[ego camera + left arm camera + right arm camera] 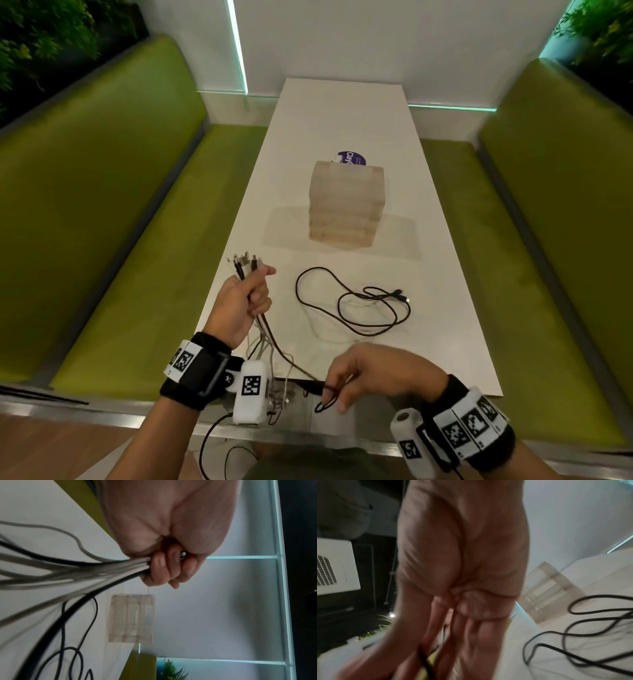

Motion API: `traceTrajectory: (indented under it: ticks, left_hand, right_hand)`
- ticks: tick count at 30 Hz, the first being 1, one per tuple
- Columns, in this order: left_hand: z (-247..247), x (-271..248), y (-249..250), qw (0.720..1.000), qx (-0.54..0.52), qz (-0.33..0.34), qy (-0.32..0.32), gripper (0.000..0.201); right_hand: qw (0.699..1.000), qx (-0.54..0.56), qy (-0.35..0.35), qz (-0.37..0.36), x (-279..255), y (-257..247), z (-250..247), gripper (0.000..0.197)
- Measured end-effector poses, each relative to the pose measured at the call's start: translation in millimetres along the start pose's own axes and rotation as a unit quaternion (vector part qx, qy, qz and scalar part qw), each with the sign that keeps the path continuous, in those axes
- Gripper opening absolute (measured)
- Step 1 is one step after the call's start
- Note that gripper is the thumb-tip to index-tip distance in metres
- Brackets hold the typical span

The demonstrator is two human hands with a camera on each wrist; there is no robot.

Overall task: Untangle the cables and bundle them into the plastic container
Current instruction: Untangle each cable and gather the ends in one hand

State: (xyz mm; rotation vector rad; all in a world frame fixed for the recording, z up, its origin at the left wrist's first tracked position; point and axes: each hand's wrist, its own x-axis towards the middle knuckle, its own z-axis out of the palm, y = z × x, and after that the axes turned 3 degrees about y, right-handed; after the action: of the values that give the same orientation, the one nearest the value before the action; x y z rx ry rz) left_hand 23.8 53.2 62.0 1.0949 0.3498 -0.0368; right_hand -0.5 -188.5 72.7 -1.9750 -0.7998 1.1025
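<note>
Between green benches (113, 178), over our white table (346, 113), our left hand (241, 303) fisted the cable bundle (245, 265); our right hand (373, 375) pinched a black cable (327, 401).

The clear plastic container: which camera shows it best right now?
The head view: the plastic container stands whole and unobstructed on the white table, beyond the loose black cable. The left wrist view shows it sideways past the left hand. The right wrist view shows it blurred, partly behind the right hand.
</note>
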Motion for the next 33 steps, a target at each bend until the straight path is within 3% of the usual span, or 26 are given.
traceTrajectory:
  ticks: [2,3,5,7,9,10,13,15,23,28,33]
  left_hand:
    - [1.1,0.7,2.3,1.000,-0.022,0.003,-0.013,0.021]
    - [1.7,0.2,3.2,0.999,-0.032,0.005,-0.023,0.022]
    - [2.9,-0.8,4.2,0.998,-0.045,0.007,-0.038,0.022]
    - [4.0,-1.5,4.4,0.997,-0.054,0.003,-0.046,0.023]
    - [6.3,-2.9,3.9,0.997,-0.062,-0.007,-0.047,0.023]
    - [7.6,-3.4,3.3,0.997,-0.064,-0.012,-0.048,0.023]
    - [12.0,-4.8,-0.4,0.998,-0.047,-0.014,-0.051,0.019]
    - [14.9,-5.0,-3.1,0.998,-0.038,-0.012,-0.054,0.018]
    - [19.8,-4.1,-11.6,0.997,-0.012,-0.018,-0.075,0.017]
    - [21.9,-1.2,-13.6,0.996,-0.004,-0.014,-0.083,0.017]
    - [24.4,0.0,-14.3,0.996,0.003,-0.013,-0.089,0.017]
  right_hand:
    - [0.999,-0.032,-0.006,0.030,4.6,14.4,-1.1,0.034]
    - [0.999,-0.017,0.028,0.042,6.5,20.6,-5.7,0.035]
    - [0.980,0.085,0.164,0.070,10.1,33.8,-22.0,0.024]
    - [0.924,0.167,0.331,0.100,13.7,53.0,-43.0,0.012]
    - [0.868,0.130,0.458,0.143,17.7,83.6,-65.3,0.010]
    - [0.850,0.089,0.488,0.176,20.6,101.1,-75.3,0.011]
    - [0.834,-0.044,0.457,0.307,30.5,143.1,-87.2,0.025]
    - [0.829,-0.072,0.441,0.336,34.8,157.7,-84.4,0.037]
    - [0.849,-0.082,0.447,0.270,33.4,163.4,-90.4,0.013]
    - [0.843,-0.001,0.504,0.190,24.9,146.5,-104.0,0.013]
    - [0.857,0.047,0.504,0.100,16.5,123.7,-116.6,0.019]
